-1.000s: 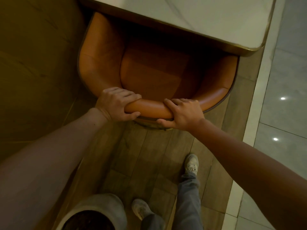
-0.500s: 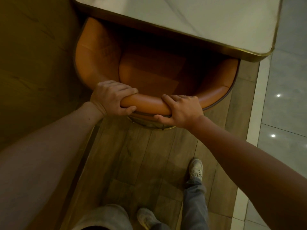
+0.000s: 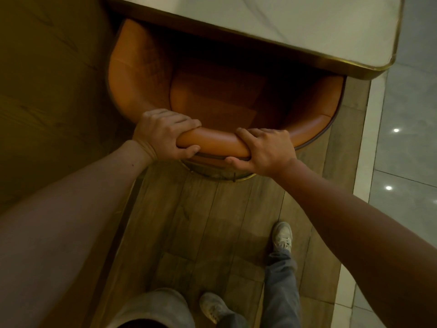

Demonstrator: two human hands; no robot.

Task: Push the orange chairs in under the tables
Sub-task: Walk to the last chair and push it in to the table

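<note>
An orange chair (image 3: 142, 74) with a curved padded back stands in front of me, its seat partly under a white marble table (image 3: 307, 27) with a brass edge. My left hand (image 3: 163, 134) grips the top of the backrest on the left. My right hand (image 3: 264, 151) grips the same rim just to the right. The front of the seat lies in shadow below the tabletop. A brass ring of the chair's base shows below my hands.
A dark wooden wall panel (image 3: 47, 91) runs close along the chair's left side. The floor under me is wood plank (image 3: 201, 221); pale tiles (image 3: 406, 162) begin at the right. My two feet in light shoes are behind the chair.
The chair has slid forward, so more of its seat is under the tabletop. My feet have stepped forward behind it. Both hands keep the same grip.
</note>
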